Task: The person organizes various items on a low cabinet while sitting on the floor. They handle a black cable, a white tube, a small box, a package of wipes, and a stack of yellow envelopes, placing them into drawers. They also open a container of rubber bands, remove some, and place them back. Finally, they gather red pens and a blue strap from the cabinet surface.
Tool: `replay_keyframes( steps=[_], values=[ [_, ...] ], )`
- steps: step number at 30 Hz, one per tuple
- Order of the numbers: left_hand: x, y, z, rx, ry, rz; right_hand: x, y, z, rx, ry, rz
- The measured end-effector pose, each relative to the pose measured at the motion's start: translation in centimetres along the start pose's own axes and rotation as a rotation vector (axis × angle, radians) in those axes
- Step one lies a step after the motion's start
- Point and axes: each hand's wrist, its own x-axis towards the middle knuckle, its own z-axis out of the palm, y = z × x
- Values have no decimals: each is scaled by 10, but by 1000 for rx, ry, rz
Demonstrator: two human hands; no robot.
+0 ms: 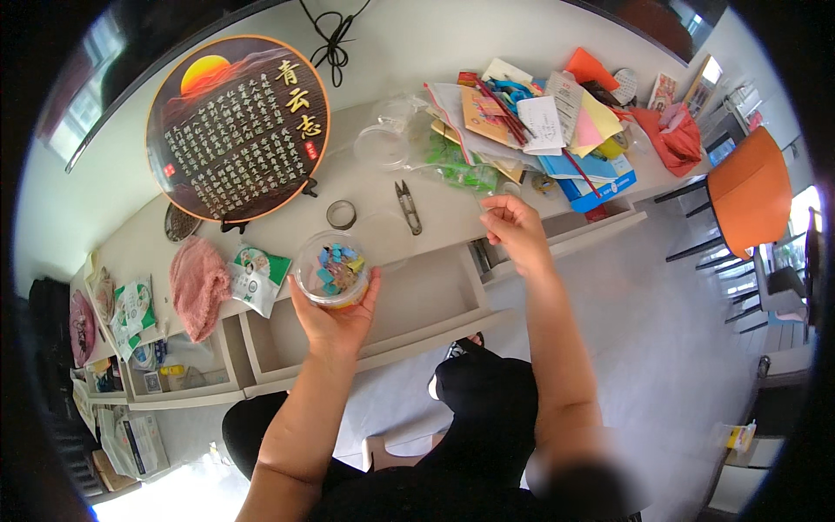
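My left hand is wrapped round a clear round plastic tub, held up over the desk's front edge and an open drawer. Small blue, teal and yellow pieces lie inside the tub. To the right, my right hand hovers by the desk edge with thumb and fingers pinched together. Whatever sits between those fingertips is too small to make out. On the desktop between the hands lie thread snips and a dark-edged tape roll. A clear round lid rests farther back.
A heap of papers and books fills the desk's back right. A round decorated plaque stands at the back left. Nearer left are a pink cloth and a green-white packet. The open drawer juts out below my hands.
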Motion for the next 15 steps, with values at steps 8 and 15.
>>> replay_keyframes(
  steps=[8, 15],
  values=[
    [19, 13, 6, 197, 227, -175, 7, 28, -44, -6, 529, 57],
    [14, 10, -8, 153, 345, -179, 29, 27, -76, -474, 726, -145]
  ],
)
